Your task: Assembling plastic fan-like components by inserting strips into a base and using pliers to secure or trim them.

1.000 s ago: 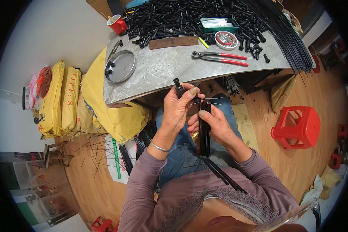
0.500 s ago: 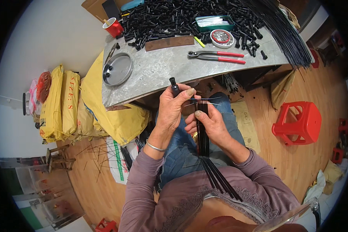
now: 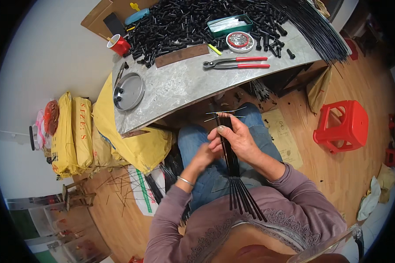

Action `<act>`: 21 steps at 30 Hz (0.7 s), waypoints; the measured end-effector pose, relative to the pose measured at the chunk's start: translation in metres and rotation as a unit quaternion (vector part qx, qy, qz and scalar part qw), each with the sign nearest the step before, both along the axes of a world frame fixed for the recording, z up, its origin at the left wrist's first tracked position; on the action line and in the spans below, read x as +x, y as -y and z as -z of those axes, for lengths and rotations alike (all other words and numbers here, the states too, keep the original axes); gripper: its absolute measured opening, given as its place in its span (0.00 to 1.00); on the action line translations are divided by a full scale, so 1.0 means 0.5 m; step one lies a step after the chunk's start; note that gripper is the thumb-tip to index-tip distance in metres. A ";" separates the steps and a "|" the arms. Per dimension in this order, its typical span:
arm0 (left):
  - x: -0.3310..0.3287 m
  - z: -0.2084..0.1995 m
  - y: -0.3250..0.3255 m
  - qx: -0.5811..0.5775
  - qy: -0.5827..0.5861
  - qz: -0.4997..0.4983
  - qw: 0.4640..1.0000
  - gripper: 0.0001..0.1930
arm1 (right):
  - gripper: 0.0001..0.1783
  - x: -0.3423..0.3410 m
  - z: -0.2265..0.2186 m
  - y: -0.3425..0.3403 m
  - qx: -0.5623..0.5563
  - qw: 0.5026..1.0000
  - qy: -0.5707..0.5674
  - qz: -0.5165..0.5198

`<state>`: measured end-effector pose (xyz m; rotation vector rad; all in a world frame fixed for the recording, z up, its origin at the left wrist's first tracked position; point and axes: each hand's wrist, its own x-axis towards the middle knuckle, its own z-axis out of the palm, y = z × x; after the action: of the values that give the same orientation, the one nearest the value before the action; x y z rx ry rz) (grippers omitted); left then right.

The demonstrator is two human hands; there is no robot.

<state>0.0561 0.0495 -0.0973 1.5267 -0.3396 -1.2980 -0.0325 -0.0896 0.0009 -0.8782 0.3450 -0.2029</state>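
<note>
My right hand (image 3: 236,136) is closed around a flat row of thin black rods (image 3: 234,168), its thumb pressed on the front. The rods hang down and fan out over my lap. Two thin pale wires (image 3: 215,113) cross the row near its upper end, above my fingers. My left hand (image 3: 206,155), smeared by motion, is beside the row at its left, below the right fingertips. What it holds, if anything, is hidden, and so are most of its fingers.
Ahead stands a grey table (image 3: 171,87) with a heap of black parts (image 3: 175,26), red-handled pincers (image 3: 237,63), a round grey dish (image 3: 129,91), a red cup (image 3: 118,45) and a green box (image 3: 229,25). Yellow sacks (image 3: 81,131) lie left; a red stool (image 3: 342,125) stands right.
My left hand has moved down from the wires to beside the rods. The black handle-like piece it held upright has gone from view. My right hand keeps its hold, and the view has shifted slightly.
</note>
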 end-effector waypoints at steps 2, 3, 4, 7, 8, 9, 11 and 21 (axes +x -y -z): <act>-0.049 0.043 0.001 -0.024 0.178 0.232 0.956 0.17 | 0.17 -0.001 0.003 0.000 -0.002 1.000 0.008 0.004; -0.089 0.086 -0.013 -0.096 0.223 0.229 0.943 0.17 | 0.18 0.000 0.002 -0.004 -0.003 1.000 0.016 0.001; -0.118 0.135 -0.024 -0.169 0.267 0.225 0.922 0.17 | 0.18 -0.001 0.001 -0.006 -0.006 1.000 0.017 0.001; -0.117 0.160 -0.017 -0.127 0.242 0.291 0.917 0.16 | 0.18 -0.001 -0.001 -0.002 0.005 1.000 0.014 0.010; -0.113 0.167 -0.016 -0.125 0.234 0.310 0.913 0.15 | 0.18 0.000 -0.004 -0.004 0.003 1.000 0.012 0.018; -0.113 0.173 -0.019 -0.127 0.238 0.311 0.911 0.15 | 0.18 0.001 -0.007 -0.006 0.002 1.000 0.010 0.027; -0.112 0.141 -0.016 -0.211 0.217 0.260 0.917 0.14 | 0.18 0.003 -0.021 -0.004 -0.002 1.000 0.007 0.027; -0.084 0.156 -0.061 -0.095 0.559 0.321 0.758 0.14 | 0.19 0.031 0.014 0.022 0.042 0.999 0.026 0.007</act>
<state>0.0142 0.0799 -0.1751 1.9291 -1.8360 -0.5860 -0.0172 -0.1008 -0.0060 -0.7864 0.3091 -0.2221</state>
